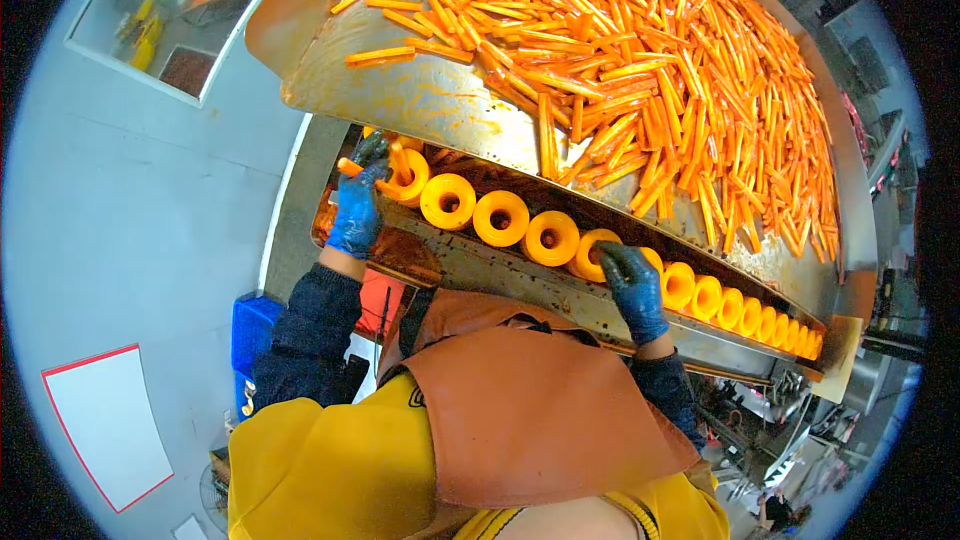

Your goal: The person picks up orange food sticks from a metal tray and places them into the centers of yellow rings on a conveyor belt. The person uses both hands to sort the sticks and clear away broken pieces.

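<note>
My left hand (362,198), in a blue glove with dark, stained fingers, is closed round an orange stick (349,168) at the left end of a row of yellow ring-shaped cups (447,202). Another orange stick (400,160) stands tilted in the cup beside that hand. My right hand (636,292), gloved the same way, has its fingers together over the hole of a cup (590,258) farther right. Whatever those fingers hold, if anything, is hidden. Above the row, a heap of oily orange sticks (640,70) lies on a metal tray (400,90).
The tray's metal lip runs just above the cups. A metal ledge (480,265) lies between the row and my brown apron (540,410). A blue bin (255,335) stands at the left, by a grey wall (150,210) with a window. Cluttered equipment (770,430) is at the lower right.
</note>
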A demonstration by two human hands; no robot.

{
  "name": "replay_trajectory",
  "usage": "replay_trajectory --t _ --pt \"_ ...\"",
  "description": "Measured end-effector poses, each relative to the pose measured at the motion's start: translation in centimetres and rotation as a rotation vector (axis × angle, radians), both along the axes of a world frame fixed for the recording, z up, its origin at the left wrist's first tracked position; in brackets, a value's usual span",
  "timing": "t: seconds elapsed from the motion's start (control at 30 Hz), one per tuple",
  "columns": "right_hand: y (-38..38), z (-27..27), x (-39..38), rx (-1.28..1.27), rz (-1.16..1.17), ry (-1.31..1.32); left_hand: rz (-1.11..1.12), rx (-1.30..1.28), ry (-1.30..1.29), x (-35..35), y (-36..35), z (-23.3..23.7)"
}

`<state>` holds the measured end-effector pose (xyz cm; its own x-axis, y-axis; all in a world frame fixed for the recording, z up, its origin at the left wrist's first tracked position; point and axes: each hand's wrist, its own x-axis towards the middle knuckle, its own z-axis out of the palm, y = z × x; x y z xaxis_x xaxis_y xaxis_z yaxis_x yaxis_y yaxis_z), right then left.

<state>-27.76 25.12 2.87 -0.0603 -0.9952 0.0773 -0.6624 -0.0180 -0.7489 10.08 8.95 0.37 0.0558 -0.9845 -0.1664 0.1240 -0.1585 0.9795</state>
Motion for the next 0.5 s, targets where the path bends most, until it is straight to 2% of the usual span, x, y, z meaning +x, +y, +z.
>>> replay_trajectory --t 0.07,0.1,0.13,0.2,0.33,0.4,0.5 --pt "-0.6 0.7 -1.2 -0.152 -0.137 -0.094 0.077 -0.049 0.069 -0.2 -0.3 1.1" --pt "-0.3 0.0 -2.6 -0.009 -0.314 -0.241 0.118 -0.074 0.103 -0.1 -0.4 1.4" --pt "-0.9 0.2 -3.9 -0.115 -0.352 -0.195 0.099 -0.134 0.123 0.2 -0.7 1.4" --pt "-2.0 0.2 -6.9 -0.148 -0.408 -0.304 0.133 -0.11 0.182 0.6 -1.9 1.2" --pt "-4.3 -0.5 -11.4 -0.132 -0.5 -0.23 0.223 -0.072 0.298 0.7 -2.9 0.9" --pt "-4.9 -1.6 -13.3 -0.304 -0.5 0.162 0.244 -0.06 0.305 0.6 -3.0 0.6" --pt "-5.5 -1.5 -14.2 -0.351 -0.575 0.297 0.276 -0.124 0.277 0.3 -3.0 0.1"
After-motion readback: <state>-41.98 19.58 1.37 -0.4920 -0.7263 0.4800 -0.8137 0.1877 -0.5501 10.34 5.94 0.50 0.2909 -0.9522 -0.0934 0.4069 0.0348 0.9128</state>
